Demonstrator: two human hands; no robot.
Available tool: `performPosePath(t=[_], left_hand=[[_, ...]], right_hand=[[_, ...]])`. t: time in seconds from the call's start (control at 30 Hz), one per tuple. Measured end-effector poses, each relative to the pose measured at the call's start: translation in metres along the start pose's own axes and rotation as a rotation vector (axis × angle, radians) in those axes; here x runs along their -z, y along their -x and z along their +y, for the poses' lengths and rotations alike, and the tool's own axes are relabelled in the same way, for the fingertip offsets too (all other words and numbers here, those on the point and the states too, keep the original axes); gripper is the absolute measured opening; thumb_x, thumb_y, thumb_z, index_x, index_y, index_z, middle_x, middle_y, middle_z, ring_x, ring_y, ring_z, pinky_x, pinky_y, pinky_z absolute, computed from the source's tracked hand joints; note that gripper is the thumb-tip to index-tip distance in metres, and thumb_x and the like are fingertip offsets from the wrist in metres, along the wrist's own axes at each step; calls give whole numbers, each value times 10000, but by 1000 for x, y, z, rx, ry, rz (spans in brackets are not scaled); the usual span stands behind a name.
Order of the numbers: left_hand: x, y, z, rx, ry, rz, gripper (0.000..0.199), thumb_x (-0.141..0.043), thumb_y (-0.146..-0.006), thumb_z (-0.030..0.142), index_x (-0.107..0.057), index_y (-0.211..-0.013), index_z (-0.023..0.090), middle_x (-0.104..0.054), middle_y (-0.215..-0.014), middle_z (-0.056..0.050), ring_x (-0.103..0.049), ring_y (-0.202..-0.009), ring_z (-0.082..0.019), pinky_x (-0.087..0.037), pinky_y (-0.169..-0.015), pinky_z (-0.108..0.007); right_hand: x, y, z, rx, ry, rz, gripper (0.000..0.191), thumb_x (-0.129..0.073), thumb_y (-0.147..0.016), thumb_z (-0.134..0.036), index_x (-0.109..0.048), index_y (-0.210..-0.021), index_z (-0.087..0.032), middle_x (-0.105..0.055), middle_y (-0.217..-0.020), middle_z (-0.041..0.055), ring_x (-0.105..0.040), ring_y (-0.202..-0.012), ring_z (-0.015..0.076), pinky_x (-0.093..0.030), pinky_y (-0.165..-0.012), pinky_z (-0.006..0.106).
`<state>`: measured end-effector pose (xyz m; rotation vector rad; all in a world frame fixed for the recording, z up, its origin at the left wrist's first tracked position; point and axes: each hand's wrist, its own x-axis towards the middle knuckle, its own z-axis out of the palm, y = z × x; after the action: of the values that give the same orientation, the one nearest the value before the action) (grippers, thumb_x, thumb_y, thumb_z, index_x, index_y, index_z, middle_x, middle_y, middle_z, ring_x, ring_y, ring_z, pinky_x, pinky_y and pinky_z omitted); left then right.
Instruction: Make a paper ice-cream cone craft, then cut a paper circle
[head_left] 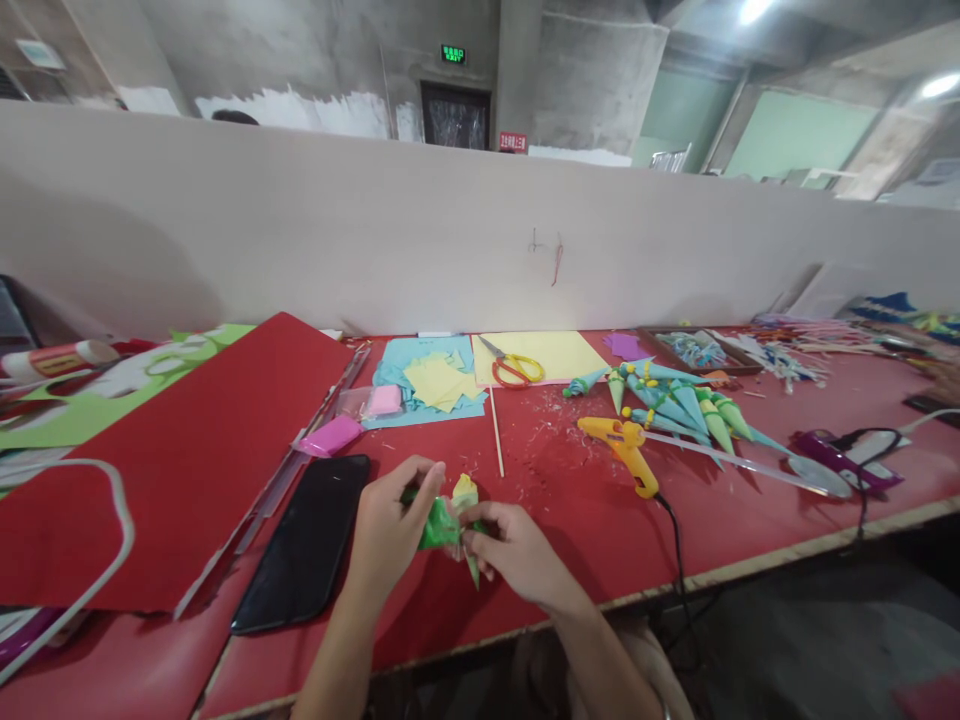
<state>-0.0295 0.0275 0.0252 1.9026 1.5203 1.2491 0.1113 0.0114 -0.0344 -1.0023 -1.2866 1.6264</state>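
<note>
While finished-looking cones (679, 398) lie right, the left hand (390, 520) clasps a green packet (439, 526), the right hand (517, 552) a seemingly unfinished cone (465, 491).

The hands (386, 515) hold a green packet (439, 526) and a cone (465, 492) near a phone (306, 545)

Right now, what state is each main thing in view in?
Shiny green packet: held in the left hand; open or sealed, can't tell.
Pale green paper cone with yellow top: held in the right hand.
Thin black phone: lying flat, no lit screen showing.
Yellow plastic glue gun: lying on its side.
Red-and-yellow-handled metal scissors: lying flat.
Green exit sign: lit.
White ceiling light: lit.
</note>
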Motion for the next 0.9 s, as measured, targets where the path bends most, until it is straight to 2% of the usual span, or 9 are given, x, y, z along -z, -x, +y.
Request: performPosePath(t=[0.17, 0.37, 0.43, 0.5, 0.6, 0.7, 0.8, 0.87, 0.9], left_hand=[[5, -2, -3, 42, 28, 79, 254, -470, -769, 343, -496, -574, 181, -400, -463, 62, -351, -419, -76, -303, -414, -184], [11, -6, -7, 165, 126, 290, 179, -454, -759, 352, -496, -678, 198, -452, -555, 49, -413, -468, -94, -349, -433, -189], [10, -7, -11, 189, 115, 302, 189, -439, -769, 384, -490, -737, 204, -473, -592, 40, -459, -502, -113, -378, -450, -202], [9, -8, -18, 177, 7, 236, 210, -442, -772, 405, -493, -809, 205, -539, -675, 10, -535, -597, -150, -426, -519, -235], [8, -6, -29, 137, -278, 24, 211, -418, -798, 361, -518, -892, 201, -611, -851, -59, -586, -788, -220, -455, -672, -320], [8, -3, -32, 109, -523, -110, 256, -367, -823, 288, -555, -972, 197, -593, -931, -111, -571, -846, -270, -453, -683, -383], [2, 0, -23, -8, -564, 26, 274, -450, -787, 318, -585, -988, 190, -546, -1029, -153, -508, -981, -327, -425, -786, -467], [-8, 4, -9, -58, -329, 150, 304, -509, -756, 364, -585, -1000, 199, -527, -1094, -138, -453, -1086, -322, -349, -921, -499], [-14, 6, -1, -13, -127, 160, 333, -511, -759, 380, -566, -1042, 212, -527, -1111, -116, -458, -1093, -291, -354, -940, -471]], right_hand=[[5, 3, -8, -12, -112, -31, 159, -639, -681, -288, -586, -712, -142, -511, -511, -64, -423, -379, 36, -333, -393, 167], [20, -1, -18, 163, -754, 341, 157, -706, -627, -203, -653, -771, -170, -594, -657, -34, -526, -562, 41, -446, -566, 151], [22, -3, -16, 153, -820, 387, 249, -723, -586, -158, -669, -829, -164, -628, -728, -6, -580, -689, 77, -476, -671, 180], [22, -4, -14, 158, -826, 399, 302, -728, -577, -157, -668, -873, -163, -644, -790, 13, -595, -755, 102, -482, -718, 208], [21, -4, -11, 182, -730, 405, 215, -696, -659, -273, -653, -841, -166, -629, -717, 0, -542, -592, 73, -454, -563, 189], [21, -3, -11, 195, -507, 416, 272, -568, -775, -423, -604, -714, -160, -491, -507, -52, -372, -417, 45, -309, -397, 169], [18, -2, -14, 283, -203, 506, 270, -497, -823, -396, -591, -731, -161, -451, -543, -50, -383, -440, 56, -341, -430, 181], [10, 1, -16, 424, 26, 529, 230, -433, -856, -321, -604, -828, -170, -529, -725, 5, -491, -540, 81, -435, -525, 214], [4, 3, -17, 506, 144, 515, 235, -393, -869, -282, -604, -887, -180, -554, -847, 40, -550, -638, 104, -474, -601, 241]])
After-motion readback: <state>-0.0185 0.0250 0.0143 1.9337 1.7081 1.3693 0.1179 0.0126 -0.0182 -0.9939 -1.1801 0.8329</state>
